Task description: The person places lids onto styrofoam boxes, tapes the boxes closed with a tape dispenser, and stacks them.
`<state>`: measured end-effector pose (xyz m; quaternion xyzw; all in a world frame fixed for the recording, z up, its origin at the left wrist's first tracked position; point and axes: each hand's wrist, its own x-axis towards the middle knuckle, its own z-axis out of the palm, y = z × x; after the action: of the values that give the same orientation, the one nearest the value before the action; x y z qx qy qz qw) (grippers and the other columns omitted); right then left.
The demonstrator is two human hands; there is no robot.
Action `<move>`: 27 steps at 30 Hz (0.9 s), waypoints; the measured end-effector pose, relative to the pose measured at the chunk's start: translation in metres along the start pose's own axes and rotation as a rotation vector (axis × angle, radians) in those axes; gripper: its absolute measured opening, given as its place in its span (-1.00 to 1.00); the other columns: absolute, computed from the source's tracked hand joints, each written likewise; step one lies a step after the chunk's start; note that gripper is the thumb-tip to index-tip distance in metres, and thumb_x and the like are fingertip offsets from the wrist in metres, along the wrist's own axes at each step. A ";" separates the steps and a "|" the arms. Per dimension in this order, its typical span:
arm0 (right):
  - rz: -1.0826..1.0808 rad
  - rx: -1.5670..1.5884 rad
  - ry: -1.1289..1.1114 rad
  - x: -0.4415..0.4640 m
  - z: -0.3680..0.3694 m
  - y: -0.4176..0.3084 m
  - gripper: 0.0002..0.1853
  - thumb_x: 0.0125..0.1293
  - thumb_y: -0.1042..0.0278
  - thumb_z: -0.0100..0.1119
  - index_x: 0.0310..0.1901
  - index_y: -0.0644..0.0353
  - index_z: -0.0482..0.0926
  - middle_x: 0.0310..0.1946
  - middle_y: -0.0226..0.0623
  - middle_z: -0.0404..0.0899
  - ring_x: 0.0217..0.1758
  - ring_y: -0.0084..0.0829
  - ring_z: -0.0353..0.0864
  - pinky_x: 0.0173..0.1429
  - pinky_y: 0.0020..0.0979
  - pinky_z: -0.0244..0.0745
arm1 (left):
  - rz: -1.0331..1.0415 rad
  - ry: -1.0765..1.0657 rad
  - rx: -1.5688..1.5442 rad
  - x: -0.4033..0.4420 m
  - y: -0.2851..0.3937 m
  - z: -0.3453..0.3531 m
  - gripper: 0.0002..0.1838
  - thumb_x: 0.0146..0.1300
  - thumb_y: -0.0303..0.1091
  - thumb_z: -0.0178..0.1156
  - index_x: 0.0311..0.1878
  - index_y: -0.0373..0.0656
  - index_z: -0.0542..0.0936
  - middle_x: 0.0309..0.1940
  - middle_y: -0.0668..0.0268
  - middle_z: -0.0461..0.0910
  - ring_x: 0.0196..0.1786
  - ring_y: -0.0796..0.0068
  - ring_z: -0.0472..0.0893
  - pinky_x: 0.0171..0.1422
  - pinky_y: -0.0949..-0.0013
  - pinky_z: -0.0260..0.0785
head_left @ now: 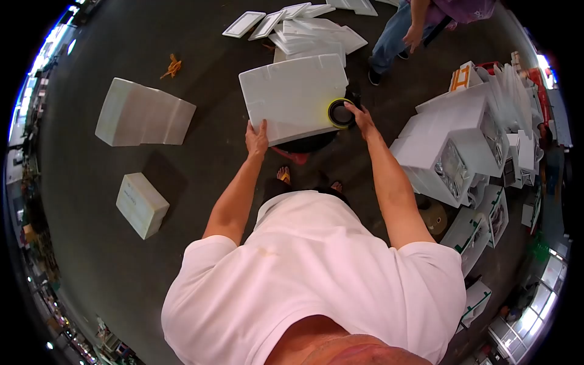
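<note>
In front of me a large white foam box [295,94] rests on a dark round support, of which a red part shows below. At the box's lower left corner is my left hand [257,139], its fingers against the side and its thumb up on the face. A roll of tape [340,113] with a yellow-green rim and a dark centre is at the box's right side. My right hand [361,118] grips this roll, thumb at its ring. Whether the roll touches the box I cannot tell.
Foam lids [316,35] lie heaped beyond the box. Two white boxes [146,114] [142,205] stand on the floor at left. Stacked foam boxes [450,134] fill the right side. A person [392,38] stands at the upper right.
</note>
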<state>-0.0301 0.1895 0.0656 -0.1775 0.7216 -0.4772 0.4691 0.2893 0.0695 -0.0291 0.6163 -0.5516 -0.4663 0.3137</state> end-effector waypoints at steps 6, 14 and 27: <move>0.013 0.063 -0.040 0.044 -0.015 0.034 -0.23 0.13 -0.05 0.40 0.23 0.38 0.44 0.13 -0.16 0.55 0.19 -0.33 0.50 0.32 -0.35 0.32 | -0.243 -0.026 -0.124 -0.011 0.030 0.002 -0.19 0.27 -0.01 0.29 0.45 -0.26 0.24 0.28 0.04 0.45 0.28 0.26 0.48 0.33 0.32 0.30; -0.137 0.165 -0.015 0.029 -0.002 0.048 -0.25 0.18 0.00 0.37 0.26 0.39 0.41 0.15 -0.15 0.53 0.19 -0.31 0.51 0.32 -0.33 0.35 | -0.029 -0.158 -0.312 0.021 0.001 -0.010 -0.23 0.27 -0.18 0.32 0.44 -0.31 0.24 0.27 0.05 0.45 0.30 0.29 0.46 0.33 0.32 0.29; 0.026 0.185 0.084 0.012 0.010 0.033 -0.29 0.13 -0.05 0.43 0.13 0.38 0.50 -0.01 -0.21 0.63 0.10 -0.37 0.56 0.27 -0.35 0.36 | 0.972 -0.686 0.491 -0.004 0.122 0.080 0.26 -0.15 0.03 0.51 0.50 -0.34 -0.01 0.51 -0.14 -0.01 0.58 -0.07 -0.07 0.62 0.01 -0.23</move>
<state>-0.0213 0.1925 0.0301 -0.1040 0.6957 -0.5425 0.4591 0.1687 0.0594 0.0527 0.1658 -0.9277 -0.3015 0.1449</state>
